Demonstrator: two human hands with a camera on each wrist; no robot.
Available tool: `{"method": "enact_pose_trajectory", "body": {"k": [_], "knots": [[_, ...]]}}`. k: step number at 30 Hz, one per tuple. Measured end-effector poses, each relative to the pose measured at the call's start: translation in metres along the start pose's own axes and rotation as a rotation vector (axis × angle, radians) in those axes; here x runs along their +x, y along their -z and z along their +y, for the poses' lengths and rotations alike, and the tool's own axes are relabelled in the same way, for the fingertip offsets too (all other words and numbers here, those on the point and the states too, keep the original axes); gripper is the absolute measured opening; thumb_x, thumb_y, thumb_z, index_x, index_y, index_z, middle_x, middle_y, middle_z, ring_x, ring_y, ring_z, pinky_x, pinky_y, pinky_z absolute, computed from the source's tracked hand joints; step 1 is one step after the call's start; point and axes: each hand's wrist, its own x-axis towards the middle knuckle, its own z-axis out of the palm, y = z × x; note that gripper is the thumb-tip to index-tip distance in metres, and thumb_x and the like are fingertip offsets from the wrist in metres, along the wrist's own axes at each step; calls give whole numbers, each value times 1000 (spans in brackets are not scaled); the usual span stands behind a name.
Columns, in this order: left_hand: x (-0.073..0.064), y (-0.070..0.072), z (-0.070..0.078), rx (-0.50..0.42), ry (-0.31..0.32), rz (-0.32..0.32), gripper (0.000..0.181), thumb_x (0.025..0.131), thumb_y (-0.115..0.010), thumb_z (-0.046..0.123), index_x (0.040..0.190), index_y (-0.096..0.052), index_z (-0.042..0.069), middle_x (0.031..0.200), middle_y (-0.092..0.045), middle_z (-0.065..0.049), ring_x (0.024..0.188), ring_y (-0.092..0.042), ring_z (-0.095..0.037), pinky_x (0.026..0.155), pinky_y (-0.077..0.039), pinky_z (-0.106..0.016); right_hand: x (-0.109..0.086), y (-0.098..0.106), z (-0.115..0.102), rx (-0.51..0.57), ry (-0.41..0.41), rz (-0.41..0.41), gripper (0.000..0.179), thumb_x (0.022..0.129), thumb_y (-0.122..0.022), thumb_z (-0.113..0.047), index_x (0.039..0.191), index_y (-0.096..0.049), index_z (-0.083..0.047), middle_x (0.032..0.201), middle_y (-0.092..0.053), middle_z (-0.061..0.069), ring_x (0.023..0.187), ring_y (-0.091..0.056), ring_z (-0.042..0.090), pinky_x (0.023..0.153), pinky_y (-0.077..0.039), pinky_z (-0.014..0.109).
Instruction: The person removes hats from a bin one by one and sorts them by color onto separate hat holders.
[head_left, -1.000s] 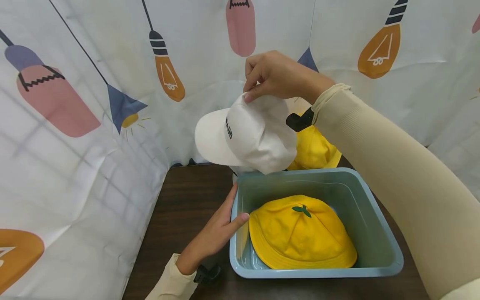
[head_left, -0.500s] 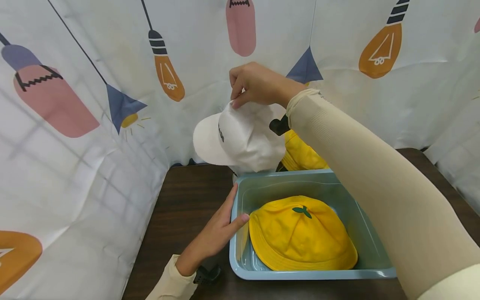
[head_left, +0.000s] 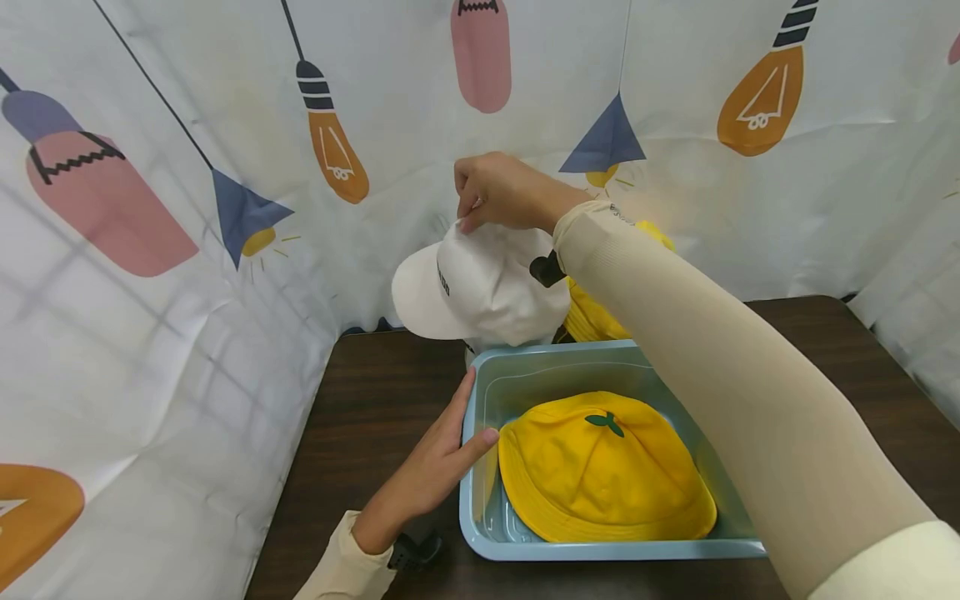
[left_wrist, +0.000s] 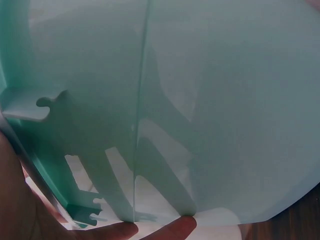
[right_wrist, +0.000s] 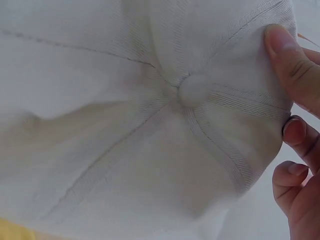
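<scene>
My right hand (head_left: 510, 192) pinches the crown of a white baseball cap (head_left: 487, 287) between thumb and fingers, behind the tub's left back corner. In the right wrist view the cap's top button (right_wrist: 193, 90) and seams show beside the fingertips. The cap's brim points left, with dark lettering on its front, partly visible. My left hand (head_left: 431, 467) lies at the left side of a light blue tub (head_left: 622, 550), its thumb across the rim and its straight fingers along the outer wall (left_wrist: 240, 125). Inside the tub lies a yellow bucket hat (head_left: 600, 475) with a green leaf emblem.
Behind the tub, another yellow hat (head_left: 592, 315) is partly hidden by the right forearm. Something white shows under the white cap. The dark wooden table (head_left: 375, 400) meets a patterned white curtain (head_left: 405, 100) at the back and left.
My right hand has moved left and down with the white cap, which now hangs slightly lower. The left hand, tub and yellow hat inside it stay put.
</scene>
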Motion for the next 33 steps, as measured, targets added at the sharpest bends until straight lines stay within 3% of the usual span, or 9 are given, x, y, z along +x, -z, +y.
{"method": "enact_pose_trajectory", "body": {"k": [9, 24, 33], "knots": [[1, 0, 0, -13, -15, -3, 81, 106, -53, 36, 164, 5, 37, 172, -9, 4, 144, -42, -33, 108, -49, -51, 0, -13, 3, 15, -2, -27, 18, 86, -84, -17, 101, -83, -8, 101, -58, 6, 108, -61, 21, 91, -50, 31], [0, -1, 0, -16, -22, 0, 81, 106, -53, 34, 164, 4, 36, 173, -8, 6, 142, -44, -34, 105, -52, -47, -5, -37, 14, 36, -6, -73, 15, 90, -80, -19, 102, -83, -11, 102, -55, 8, 98, -53, 22, 88, -44, 33], [0, -2, 0, -12, -17, 15, 78, 107, -50, 34, 164, 3, 36, 173, -7, 7, 144, -42, -34, 107, -49, -52, -8, -47, 20, 56, -40, -86, 25, 94, -74, -25, 117, -79, -14, 108, -56, 9, 100, -50, 21, 86, -43, 31]]}}
